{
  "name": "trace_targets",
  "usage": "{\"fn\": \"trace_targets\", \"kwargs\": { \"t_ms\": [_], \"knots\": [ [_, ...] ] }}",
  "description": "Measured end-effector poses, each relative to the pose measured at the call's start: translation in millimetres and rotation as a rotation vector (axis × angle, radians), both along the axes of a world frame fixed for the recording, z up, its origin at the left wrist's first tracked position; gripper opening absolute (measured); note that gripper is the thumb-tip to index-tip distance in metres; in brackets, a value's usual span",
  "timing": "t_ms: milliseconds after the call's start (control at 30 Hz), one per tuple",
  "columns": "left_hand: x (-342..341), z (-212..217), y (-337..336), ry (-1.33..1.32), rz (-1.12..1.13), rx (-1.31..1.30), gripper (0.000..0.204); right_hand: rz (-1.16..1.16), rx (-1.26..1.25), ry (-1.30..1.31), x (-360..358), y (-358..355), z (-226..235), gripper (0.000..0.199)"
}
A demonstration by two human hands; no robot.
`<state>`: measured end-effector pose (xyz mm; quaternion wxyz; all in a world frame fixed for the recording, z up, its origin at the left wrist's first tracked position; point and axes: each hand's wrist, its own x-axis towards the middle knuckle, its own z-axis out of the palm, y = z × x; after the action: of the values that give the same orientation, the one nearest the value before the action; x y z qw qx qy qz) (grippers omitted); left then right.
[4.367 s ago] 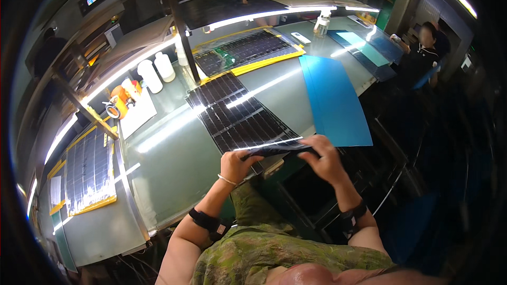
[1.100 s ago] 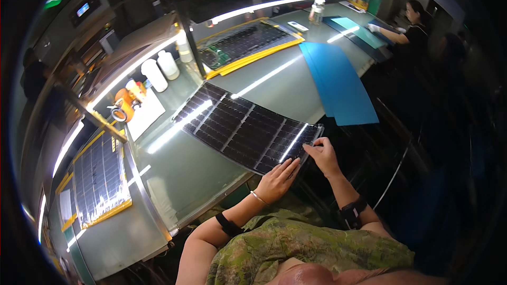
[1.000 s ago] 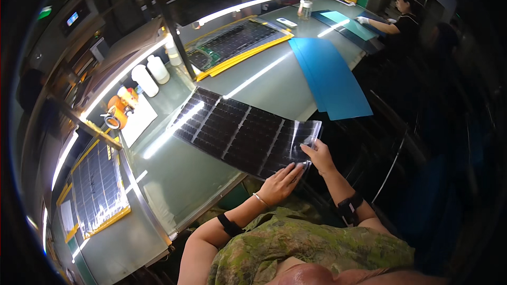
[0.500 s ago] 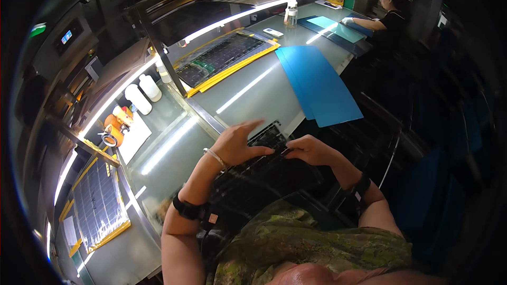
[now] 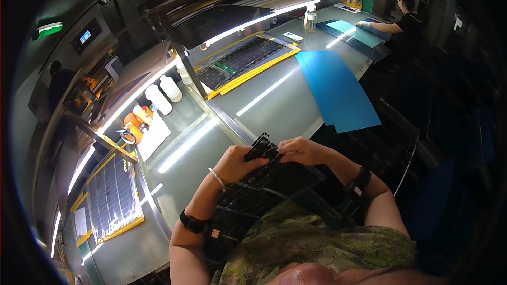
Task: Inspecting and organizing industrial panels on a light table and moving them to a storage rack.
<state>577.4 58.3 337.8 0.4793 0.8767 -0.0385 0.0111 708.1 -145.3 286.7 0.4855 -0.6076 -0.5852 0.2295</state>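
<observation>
The view looks out from the left one of two wide fisheye cameras worn side by side on the person's head, facing steeply down and forward past the camouflage-patterned shirt [image 5: 317,237] at the lower edge. It sits near enough that the left hand [image 5: 235,164] and right hand [image 5: 302,151] come close to mid-frame, while the workbench [image 5: 282,110] runs slantwise from lower left to upper right, toward a co-worker [image 5: 409,27] well away. Straight edges bow toward the rim, and darkness rounds off the corners.
</observation>
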Motion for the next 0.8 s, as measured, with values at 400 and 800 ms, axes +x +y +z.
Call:
{"fn": "trace_targets", "kwargs": {
  "t_ms": [400, 800],
  "knots": [
    [-23, -14, 42, 0.005, 0.320, 0.071, 0.030, -0.526, 0.227, 0.063, 15, -61, 60, 0.026],
    [-32, -18, 35, 0.052, 0.353, 0.104, 0.035, -0.559, 0.234, 0.280, -61, 79, -12, 0.008]
  ]
}}
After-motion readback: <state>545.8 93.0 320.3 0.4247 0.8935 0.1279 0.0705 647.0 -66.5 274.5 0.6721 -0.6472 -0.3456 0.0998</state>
